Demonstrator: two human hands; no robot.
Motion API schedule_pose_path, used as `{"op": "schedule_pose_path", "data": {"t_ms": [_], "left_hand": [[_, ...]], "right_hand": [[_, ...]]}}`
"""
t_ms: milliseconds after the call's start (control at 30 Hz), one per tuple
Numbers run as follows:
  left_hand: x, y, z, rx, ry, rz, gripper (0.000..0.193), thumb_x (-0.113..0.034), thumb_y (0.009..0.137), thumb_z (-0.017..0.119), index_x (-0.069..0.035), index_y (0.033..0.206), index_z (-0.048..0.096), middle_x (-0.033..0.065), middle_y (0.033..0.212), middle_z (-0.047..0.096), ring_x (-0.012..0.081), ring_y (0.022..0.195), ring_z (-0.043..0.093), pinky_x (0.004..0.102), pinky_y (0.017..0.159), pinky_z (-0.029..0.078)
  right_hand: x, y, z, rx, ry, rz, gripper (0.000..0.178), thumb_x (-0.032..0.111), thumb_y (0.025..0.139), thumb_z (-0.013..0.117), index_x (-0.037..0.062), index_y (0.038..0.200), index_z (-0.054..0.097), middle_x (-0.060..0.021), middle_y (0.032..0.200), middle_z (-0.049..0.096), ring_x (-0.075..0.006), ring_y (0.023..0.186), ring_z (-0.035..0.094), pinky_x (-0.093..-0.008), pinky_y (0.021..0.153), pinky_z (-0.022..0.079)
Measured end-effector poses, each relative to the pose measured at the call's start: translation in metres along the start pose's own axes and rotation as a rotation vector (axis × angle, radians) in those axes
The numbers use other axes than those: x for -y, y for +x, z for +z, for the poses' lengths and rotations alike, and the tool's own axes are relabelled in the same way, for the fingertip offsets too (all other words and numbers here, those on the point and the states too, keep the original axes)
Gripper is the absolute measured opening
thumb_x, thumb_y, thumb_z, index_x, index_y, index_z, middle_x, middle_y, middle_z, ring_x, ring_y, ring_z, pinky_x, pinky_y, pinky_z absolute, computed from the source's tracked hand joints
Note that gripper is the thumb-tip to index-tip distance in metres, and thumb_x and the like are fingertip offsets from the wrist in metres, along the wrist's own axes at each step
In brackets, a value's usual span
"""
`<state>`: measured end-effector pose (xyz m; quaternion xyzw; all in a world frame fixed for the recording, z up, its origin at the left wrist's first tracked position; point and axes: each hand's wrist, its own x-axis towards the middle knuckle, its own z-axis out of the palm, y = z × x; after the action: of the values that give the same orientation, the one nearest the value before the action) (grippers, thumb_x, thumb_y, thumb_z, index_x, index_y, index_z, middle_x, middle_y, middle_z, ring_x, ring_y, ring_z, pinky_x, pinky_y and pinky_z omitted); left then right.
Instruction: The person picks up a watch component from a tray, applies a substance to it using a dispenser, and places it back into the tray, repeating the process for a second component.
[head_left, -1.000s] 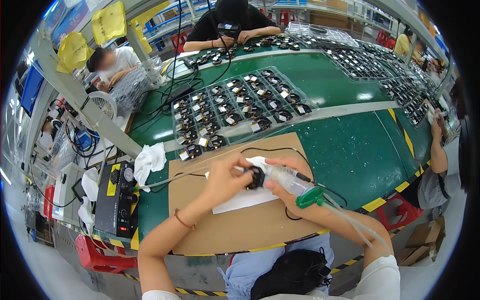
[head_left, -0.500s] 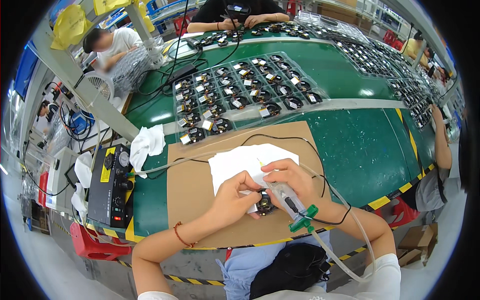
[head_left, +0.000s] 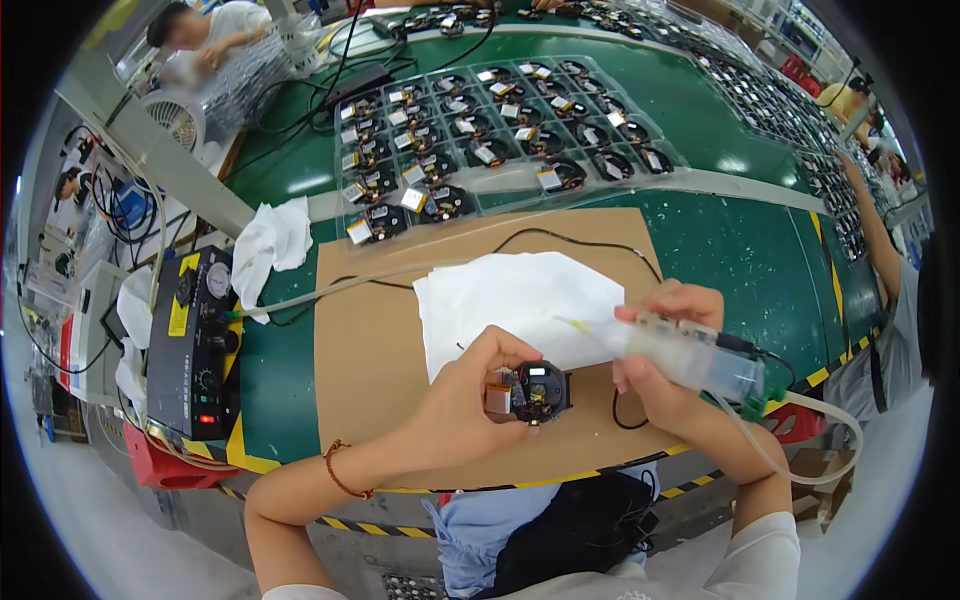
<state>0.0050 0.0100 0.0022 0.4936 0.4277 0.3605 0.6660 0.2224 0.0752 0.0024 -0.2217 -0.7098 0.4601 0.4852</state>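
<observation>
My left hand grips a round black electronic module by its left side, with a small silver battery showing beside my fingers. Off to the right, my right hand is closed around a clear dispensing syringe with a green cap and an attached hose. Its yellowish needle points left, blurred, above a white cloth and apart from the module. Beneath both hands lies a brown cardboard sheet.
A clear plastic tray of similar modules stands beyond the cardboard. To the left sits a black dispenser controller, with a crumpled white cloth near it. A hose and black cable cross the cardboard. Other people work at far left and right.
My right hand has drawn the syringe rightward, away from the module, and tilted it nearly level. The module now shows plainly in my left hand. The view has shifted slightly downward.
</observation>
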Motion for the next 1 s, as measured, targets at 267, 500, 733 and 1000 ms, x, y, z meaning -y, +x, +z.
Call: {"op": "schedule_pose_path", "data": {"t_ms": [267, 500, 733, 1000], "left_hand": [[-0.003, -0.004, 0.011, -0.165, 0.309, 0.036, 0.046, -0.004, 0.069, 0.070, -0.001, 0.104, 0.039, 0.0148, 0.088, 0.059, 0.0216, 0.082, 0.062, 0.0308, 0.068, 0.049], [-0.004, -0.004, 0.014, -0.185, 0.429, -0.020, 0.047, -0.006, 0.069, 0.071, -0.001, 0.103, 0.039, 0.0148, 0.077, 0.058, 0.0251, 0.069, 0.061, 0.0329, 0.059, 0.047], [0.006, -0.004, 0.017, -0.229, 0.553, 0.223, 0.047, -0.005, 0.069, 0.069, -0.003, 0.108, 0.042, 0.0173, 0.088, 0.058, 0.0318, 0.069, 0.061, 0.0364, 0.057, 0.050], [0.006, -0.006, 0.018, -0.228, 0.649, 0.259, 0.047, -0.003, 0.070, 0.067, 0.000, 0.110, 0.043, 0.0179, 0.083, 0.059, 0.0323, 0.065, 0.061, 0.0360, 0.055, 0.050]], "right_hand": [[0.003, -0.005, 0.007, 0.263, -0.067, -0.225, 0.059, 0.020, 0.069, 0.078, 0.0065, 0.105, 0.035, -0.0186, 0.092, 0.055, -0.0229, 0.071, 0.058, -0.0314, 0.062, 0.049], [0.004, -0.005, 0.015, 0.278, -0.178, -0.291, 0.040, 0.021, 0.062, 0.080, 0.0019, 0.083, 0.051, -0.0190, 0.086, 0.060, -0.0243, 0.065, 0.061, -0.0300, 0.049, 0.050], [-0.002, -0.003, 0.024, 0.281, -0.197, -0.423, 0.039, 0.018, 0.066, 0.077, 0.0012, 0.086, 0.048, -0.0179, 0.084, 0.059, -0.0208, 0.051, 0.055, -0.0268, 0.040, 0.045], [-0.005, -0.006, 0.030, 0.218, -0.189, -0.655, 0.040, 0.017, 0.069, 0.076, 0.0024, 0.091, 0.046, -0.0182, 0.081, 0.057, -0.0184, 0.047, 0.053, -0.0239, 0.037, 0.042]]}}
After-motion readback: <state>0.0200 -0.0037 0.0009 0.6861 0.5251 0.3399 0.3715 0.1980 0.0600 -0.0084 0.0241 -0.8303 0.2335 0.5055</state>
